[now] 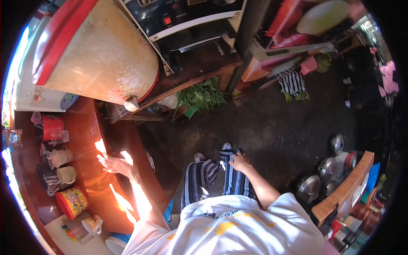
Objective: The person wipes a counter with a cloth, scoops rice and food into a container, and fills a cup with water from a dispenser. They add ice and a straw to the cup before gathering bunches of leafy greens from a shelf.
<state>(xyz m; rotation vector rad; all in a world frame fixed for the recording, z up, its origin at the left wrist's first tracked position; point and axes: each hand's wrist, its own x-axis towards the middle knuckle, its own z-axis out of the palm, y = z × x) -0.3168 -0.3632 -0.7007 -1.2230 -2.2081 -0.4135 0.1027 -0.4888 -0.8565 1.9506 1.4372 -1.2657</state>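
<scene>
My left hand [117, 165] is stretched out over the edge of the reddish-brown wooden counter [91, 148], its fingers apart in bright sunlight and nothing held in them. Lower and to the right, my right hand [240, 162] rests against the striped trousers [234, 180] at the upper leg, fingers loosely bent over the cloth. Nearest to my left hand on the counter are a beige mug [66, 174], a clear plastic cup [59, 158] and a red-and-yellow tin [72, 202].
A large drum-shaped container [102, 51] with a red lid and a tap stands at the upper left. Beside it is a black appliance [187, 17] on a wooden shelf, with leafy greens [202, 97] below. Metal lidded pots [309, 188] sit on the dark floor [263, 123] at right.
</scene>
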